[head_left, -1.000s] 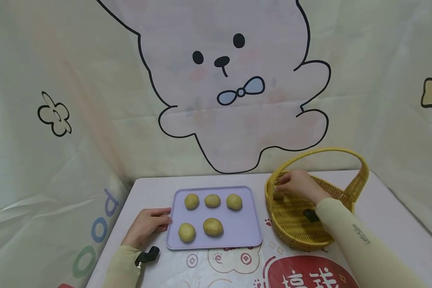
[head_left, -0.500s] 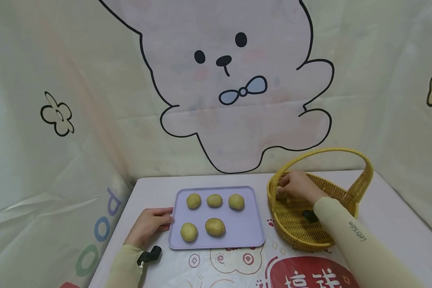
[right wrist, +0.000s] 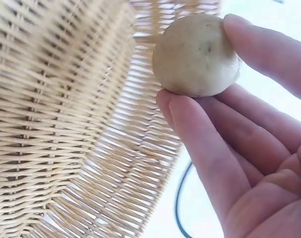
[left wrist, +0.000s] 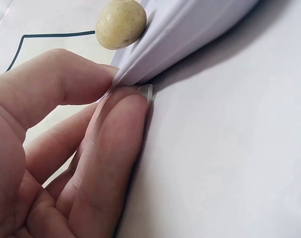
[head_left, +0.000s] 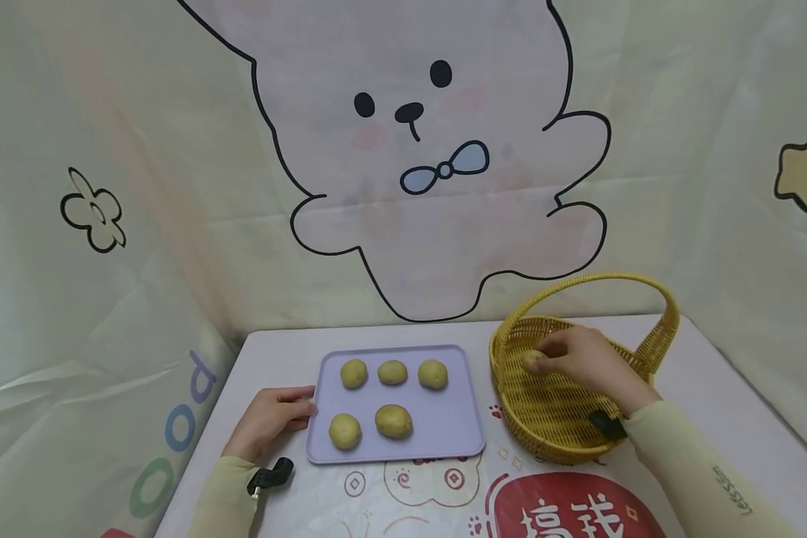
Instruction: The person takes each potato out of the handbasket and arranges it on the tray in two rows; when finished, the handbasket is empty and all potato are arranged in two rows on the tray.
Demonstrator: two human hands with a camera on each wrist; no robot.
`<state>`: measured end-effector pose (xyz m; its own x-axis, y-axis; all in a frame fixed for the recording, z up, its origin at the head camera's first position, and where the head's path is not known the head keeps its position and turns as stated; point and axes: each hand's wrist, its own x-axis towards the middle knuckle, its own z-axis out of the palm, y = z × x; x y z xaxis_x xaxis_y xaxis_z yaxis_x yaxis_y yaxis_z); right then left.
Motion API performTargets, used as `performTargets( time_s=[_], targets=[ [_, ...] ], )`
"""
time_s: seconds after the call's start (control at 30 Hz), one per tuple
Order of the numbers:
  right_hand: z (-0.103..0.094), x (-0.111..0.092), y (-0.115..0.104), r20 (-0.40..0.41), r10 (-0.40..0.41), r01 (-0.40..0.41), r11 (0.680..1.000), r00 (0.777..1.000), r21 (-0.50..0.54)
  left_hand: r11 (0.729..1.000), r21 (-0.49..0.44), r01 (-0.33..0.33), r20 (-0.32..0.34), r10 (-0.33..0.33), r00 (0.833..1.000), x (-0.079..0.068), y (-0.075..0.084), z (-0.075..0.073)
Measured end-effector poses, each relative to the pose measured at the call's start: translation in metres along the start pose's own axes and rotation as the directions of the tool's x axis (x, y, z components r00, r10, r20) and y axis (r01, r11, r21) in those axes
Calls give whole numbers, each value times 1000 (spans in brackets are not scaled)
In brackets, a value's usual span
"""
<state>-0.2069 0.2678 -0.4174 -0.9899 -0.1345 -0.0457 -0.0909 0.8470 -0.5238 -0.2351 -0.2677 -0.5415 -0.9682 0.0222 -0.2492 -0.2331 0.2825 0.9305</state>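
Note:
A small round potato (right wrist: 196, 54) is pinched between the thumb and fingertips of my right hand (head_left: 588, 362), over the inside of the yellow wicker basket (head_left: 554, 418). Woven wall fills the left of the right wrist view behind it. On the left, my left hand (head_left: 269, 420) grips the near-left edge of a lilac tray (head_left: 444, 426), thumb above and fingers below the rim, as the left wrist view shows. Several potatoes lie on that tray: three in the back row, among them one at the right (head_left: 433, 374), and two in front, including a larger one (head_left: 393, 421).
The basket's tall arched handle (head_left: 605, 276) rises over its opening at the table's right. A white printed cover (head_left: 437, 486) with a red patch lies on the table. Behind stands a cloth backdrop (head_left: 430, 246) with a cartoon bear. Black cameras sit on both wrists.
My right hand has moved right and up from the basket's left wall, and the potato in it shows more plainly. The left hand stays at the tray. The head view has shifted slightly.

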Motion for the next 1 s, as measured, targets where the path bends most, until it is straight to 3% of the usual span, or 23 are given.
performTargets(
  time_s=[0.37, 0.53, 0.7, 1.0],
  targets=[
    [13, -51, -29, -88, -15, 22, 996, 996, 89, 1000, 5, -3, -1, 3, 1000, -2, 3, -1],
    [28, -63, -45, -72, 8, 8, 976, 997, 218, 1000, 7, -4, -4, 4, 1000, 0, 3, -2],
    [51, -62, -62, -51, 12, 4, 948, 999, 318, 1000, -3, -12, 11, 12, 1000, 3, 2, -3],
    [95, -38, -87, -43, -59, 70, 922, 997, 380, 1000, -17, -14, 10, 14, 1000, 2, 0, -2]
  ],
)
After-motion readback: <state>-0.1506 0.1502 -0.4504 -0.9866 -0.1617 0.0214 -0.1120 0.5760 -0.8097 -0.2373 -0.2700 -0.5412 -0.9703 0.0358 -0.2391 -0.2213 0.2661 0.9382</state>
